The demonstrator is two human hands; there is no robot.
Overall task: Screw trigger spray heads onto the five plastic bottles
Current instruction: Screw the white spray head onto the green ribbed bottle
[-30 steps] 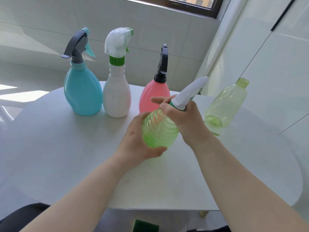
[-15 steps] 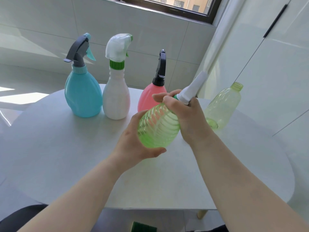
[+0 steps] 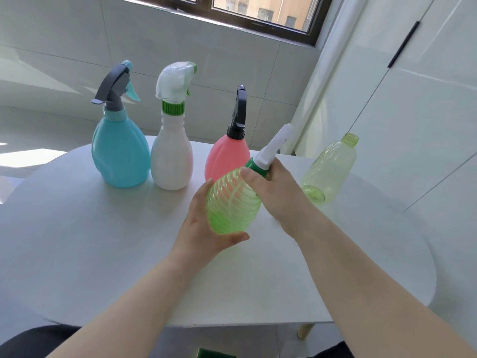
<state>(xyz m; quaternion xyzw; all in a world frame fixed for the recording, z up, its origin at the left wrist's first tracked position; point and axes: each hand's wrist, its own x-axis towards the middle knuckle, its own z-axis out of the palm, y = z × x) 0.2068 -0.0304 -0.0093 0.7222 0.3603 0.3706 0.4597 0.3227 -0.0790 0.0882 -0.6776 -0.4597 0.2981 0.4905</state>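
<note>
My left hand (image 3: 200, 228) cups the base of a ribbed green bottle (image 3: 232, 205), held tilted above the table. My right hand (image 3: 277, 195) grips the green collar of a white spray head (image 3: 273, 148) seated on that bottle's neck. Along the back stand a blue bottle (image 3: 120, 153) with a grey head, a white bottle (image 3: 171, 158) with a white head, and a pink bottle (image 3: 227, 156) with a black head. A pale green bottle (image 3: 331, 167) without a head sits at the right, its neck open.
The bottles rest on a white rounded table (image 3: 103, 241). A tiled wall and a window lie behind, white cabinet doors (image 3: 413, 112) to the right. A green sponge (image 3: 214, 353) shows below the table's near edge.
The view has tilted up. My right hand has shifted its grip around the collar, and the spray head's nozzle now points more steeply upward.
</note>
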